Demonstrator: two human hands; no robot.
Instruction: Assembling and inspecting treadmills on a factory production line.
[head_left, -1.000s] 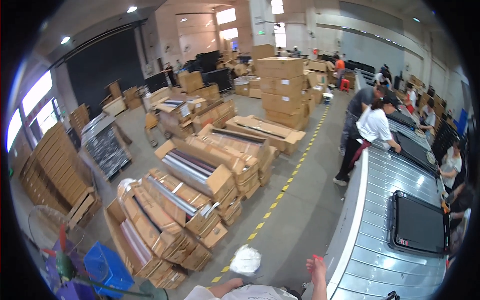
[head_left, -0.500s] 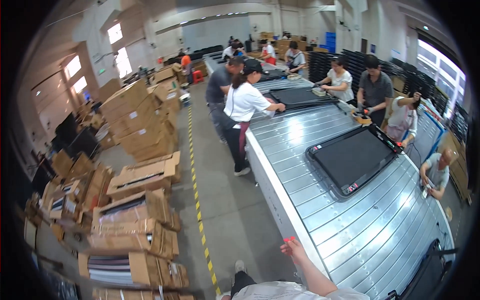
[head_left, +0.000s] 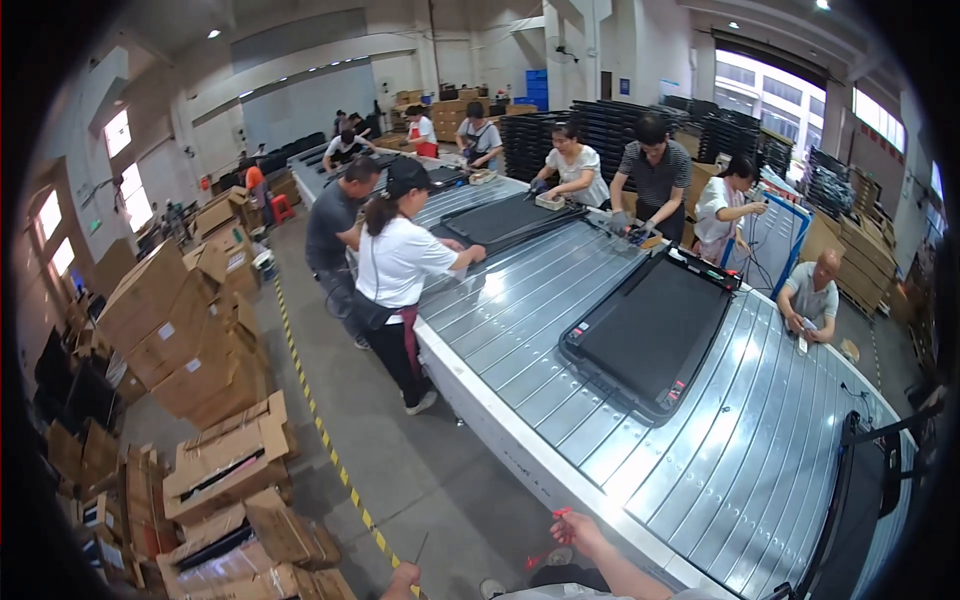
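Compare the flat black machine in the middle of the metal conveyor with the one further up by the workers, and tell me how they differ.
The near machine lies alone on the conveyor, with nobody touching it; the far machine has workers reaching to it from both sides. The near one shows small red marks at its corners and looks larger in view; on the far one no such marks can be made out. Both are flat, black and rectangular, lying along the conveyor.

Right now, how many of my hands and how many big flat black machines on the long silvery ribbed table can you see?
Own hands: 2, the left hand and the right hand.
Big flat black machines: 3 clear, the middle machine, the far machine, the right-edge machine; farther ones too small to tell.
Total: 5.
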